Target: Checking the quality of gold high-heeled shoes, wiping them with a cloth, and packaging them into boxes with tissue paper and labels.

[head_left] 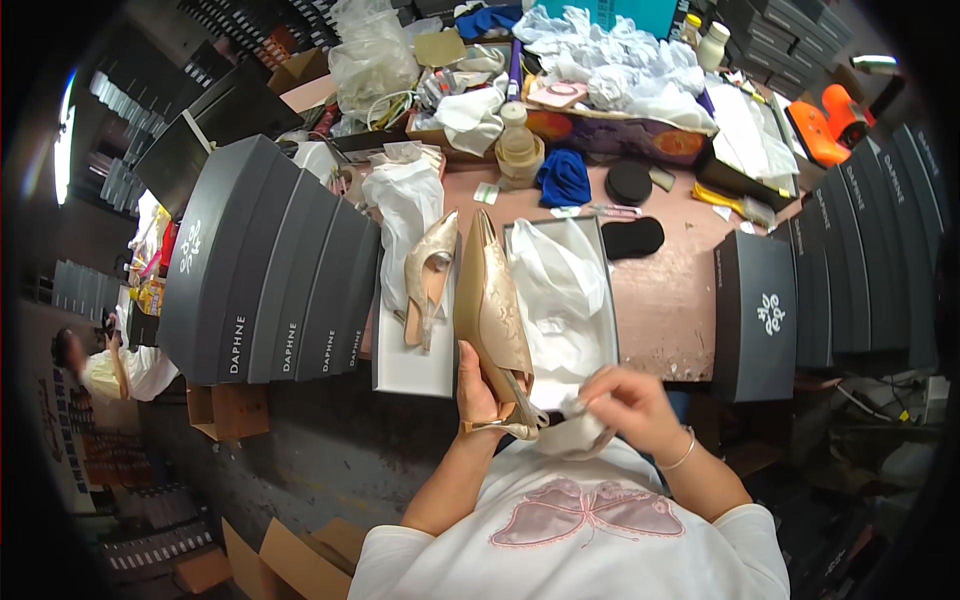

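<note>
My left hand [476,392] is closed round a gold pointed-toe high-heeled shoe [490,310], its toe pointing away from me and its strap end near my wrist. My right hand [630,405] is closed in a pinch on a crumpled whitish cloth [575,432], just right of the shoe's heel end; whether it touches the shoe I cannot tell. A matching gold slingback [428,270] lies on a white box lid [410,370] to the left. Behind my hands an open shoebox [609,310] holds white tissue paper [560,290].
Dark grey shoeboxes stand in a left row [260,270] and a right row [755,320]. On the pink tabletop [660,320] are a blue cloth [563,178], a plastic bottle [517,150], a black pad [633,238] and a yellow-handled brush [735,203]. Another person [125,370] is at far left.
</note>
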